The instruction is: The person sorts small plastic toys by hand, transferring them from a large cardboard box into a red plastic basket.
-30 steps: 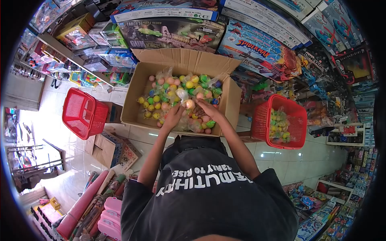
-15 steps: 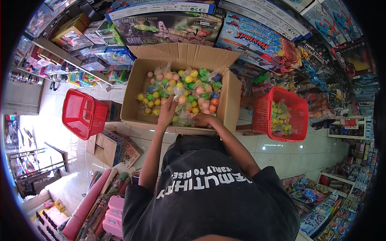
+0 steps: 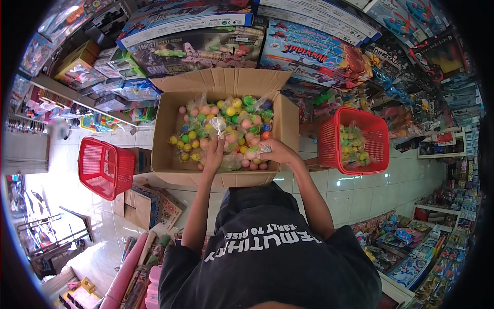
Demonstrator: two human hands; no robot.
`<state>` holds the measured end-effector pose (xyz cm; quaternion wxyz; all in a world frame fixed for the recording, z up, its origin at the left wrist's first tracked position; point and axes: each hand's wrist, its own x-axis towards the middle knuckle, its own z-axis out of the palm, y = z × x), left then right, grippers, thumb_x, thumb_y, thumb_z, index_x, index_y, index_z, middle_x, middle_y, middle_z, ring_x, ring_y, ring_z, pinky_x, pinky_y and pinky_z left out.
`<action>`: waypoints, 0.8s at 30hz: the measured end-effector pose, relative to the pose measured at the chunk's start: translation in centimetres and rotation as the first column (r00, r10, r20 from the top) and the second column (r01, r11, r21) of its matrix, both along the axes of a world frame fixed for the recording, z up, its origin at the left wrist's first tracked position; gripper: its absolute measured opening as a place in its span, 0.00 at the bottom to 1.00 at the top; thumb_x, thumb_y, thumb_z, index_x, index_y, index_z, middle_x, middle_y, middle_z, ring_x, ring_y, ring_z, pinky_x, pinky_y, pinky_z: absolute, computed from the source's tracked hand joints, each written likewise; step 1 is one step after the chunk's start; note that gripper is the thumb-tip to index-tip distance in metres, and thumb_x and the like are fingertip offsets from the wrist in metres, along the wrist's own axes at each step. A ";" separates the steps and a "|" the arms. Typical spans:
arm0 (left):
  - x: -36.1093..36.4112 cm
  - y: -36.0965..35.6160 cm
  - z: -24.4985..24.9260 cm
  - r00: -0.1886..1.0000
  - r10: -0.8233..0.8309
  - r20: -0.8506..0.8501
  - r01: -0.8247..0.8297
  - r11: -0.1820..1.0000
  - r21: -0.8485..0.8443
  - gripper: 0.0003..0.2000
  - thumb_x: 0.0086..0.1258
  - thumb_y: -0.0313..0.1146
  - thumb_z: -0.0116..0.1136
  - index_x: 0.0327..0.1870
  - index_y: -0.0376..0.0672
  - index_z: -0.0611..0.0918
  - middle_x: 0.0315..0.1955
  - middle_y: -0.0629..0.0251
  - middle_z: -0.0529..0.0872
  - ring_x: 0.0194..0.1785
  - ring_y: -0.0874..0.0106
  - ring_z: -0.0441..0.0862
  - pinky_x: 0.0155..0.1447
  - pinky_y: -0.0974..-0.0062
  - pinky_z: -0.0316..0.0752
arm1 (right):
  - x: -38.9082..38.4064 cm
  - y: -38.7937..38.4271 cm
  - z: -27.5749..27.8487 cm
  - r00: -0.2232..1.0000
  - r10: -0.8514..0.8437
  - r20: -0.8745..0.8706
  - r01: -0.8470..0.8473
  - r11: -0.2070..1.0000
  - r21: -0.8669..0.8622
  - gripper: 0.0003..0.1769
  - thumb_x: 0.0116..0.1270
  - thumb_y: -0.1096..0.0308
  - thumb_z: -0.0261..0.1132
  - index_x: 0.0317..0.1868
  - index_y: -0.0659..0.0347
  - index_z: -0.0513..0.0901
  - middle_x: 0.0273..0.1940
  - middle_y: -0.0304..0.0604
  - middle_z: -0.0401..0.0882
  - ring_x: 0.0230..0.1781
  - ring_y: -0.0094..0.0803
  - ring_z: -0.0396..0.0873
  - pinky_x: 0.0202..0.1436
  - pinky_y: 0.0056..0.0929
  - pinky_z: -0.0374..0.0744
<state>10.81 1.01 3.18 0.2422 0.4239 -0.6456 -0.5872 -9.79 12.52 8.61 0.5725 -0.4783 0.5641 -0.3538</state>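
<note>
Left bag [image 3: 218, 125]: clear, knotted top, upright above the left fingers [image 3: 215, 148].
Right bag [image 3: 253, 152]: pink and green balls, clasped in the right fingers [image 3: 268, 149].

A blue box [image 3: 314, 56] reads "SPIDERMAN", a dark box [image 3: 200, 51] "TARGET PUZZLE DESIGN", the shirt [image 3: 267, 257] "EARLY TO RISE".

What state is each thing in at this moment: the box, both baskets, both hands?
Cardboard box, open, flaps up, full of bagged balls.
Left hand, closed on a clear bag in the box.
Right hand, closed on a small bag at the box's near side.
Right basket, upright, holding one bag of balls.
Left basket, tipped on its side.
</note>
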 end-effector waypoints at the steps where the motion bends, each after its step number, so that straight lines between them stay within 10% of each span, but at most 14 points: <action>1: -0.6 0.4 1.0 0.999 -0.024 -0.042 0.027 0.998 0.062 0.25 0.72 0.44 0.41 0.61 0.33 0.64 0.52 0.52 0.74 0.56 0.66 0.71 0.59 0.74 0.63 | -0.1 0.1 0.7 1.000 -0.006 0.005 0.006 0.998 -0.069 0.11 0.56 0.71 0.60 0.40 0.67 0.77 0.28 0.37 0.79 0.24 0.19 0.76 0.27 0.17 0.75; 6: -3.7 2.7 2.8 0.962 0.032 -0.273 0.126 0.830 0.543 0.22 0.71 0.41 0.43 0.62 0.39 0.64 0.51 0.59 0.72 0.50 0.68 0.74 0.44 0.71 0.78 | -0.7 0.8 4.7 0.999 -0.038 -0.003 0.038 0.996 -0.076 0.11 0.54 0.73 0.61 0.38 0.66 0.77 0.29 0.37 0.77 0.29 0.19 0.73 0.33 0.20 0.73; 24: -14.8 15.9 5.5 0.793 -0.095 -0.601 0.532 0.587 0.610 0.20 0.69 0.35 0.45 0.60 0.45 0.62 0.48 0.64 0.74 0.45 0.72 0.78 0.43 0.72 0.79 | -7.6 15.2 9.3 0.905 -0.415 -0.098 0.335 0.834 -0.438 0.22 0.52 0.67 0.67 0.47 0.62 0.70 0.40 0.41 0.74 0.39 0.27 0.73 0.41 0.26 0.73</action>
